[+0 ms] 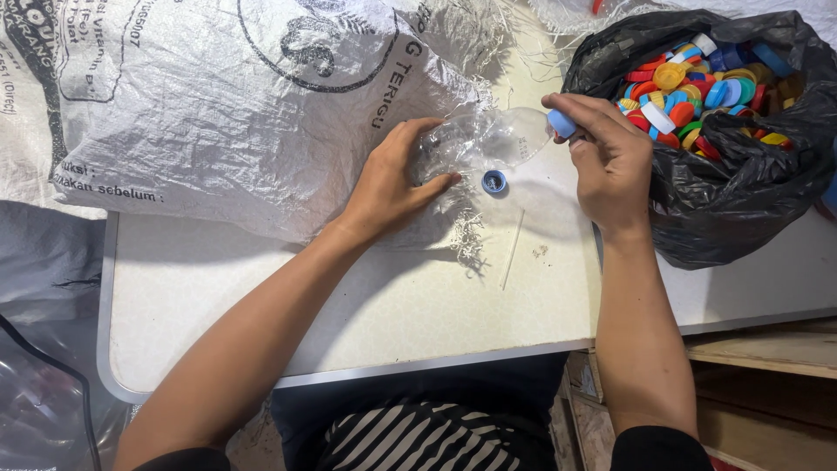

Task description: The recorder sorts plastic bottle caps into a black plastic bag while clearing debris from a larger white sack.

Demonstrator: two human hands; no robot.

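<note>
My left hand (394,179) presses down on a crushed clear plastic bottle (488,139) lying on the white table (349,305). At the bottle's neck my right hand (606,157) pinches a light blue cap (562,124) between thumb and fingers. A second blue cap (494,181) lies open side up on the table just below the bottle, close to my left fingertips.
A black plastic bag (724,201) full of several coloured bottle caps (697,87) sits at the right. A large white woven sack (227,105) with frayed threads covers the table's far left. A thin white straw (512,249) lies on the table. Wooden boards (767,349) show at lower right.
</note>
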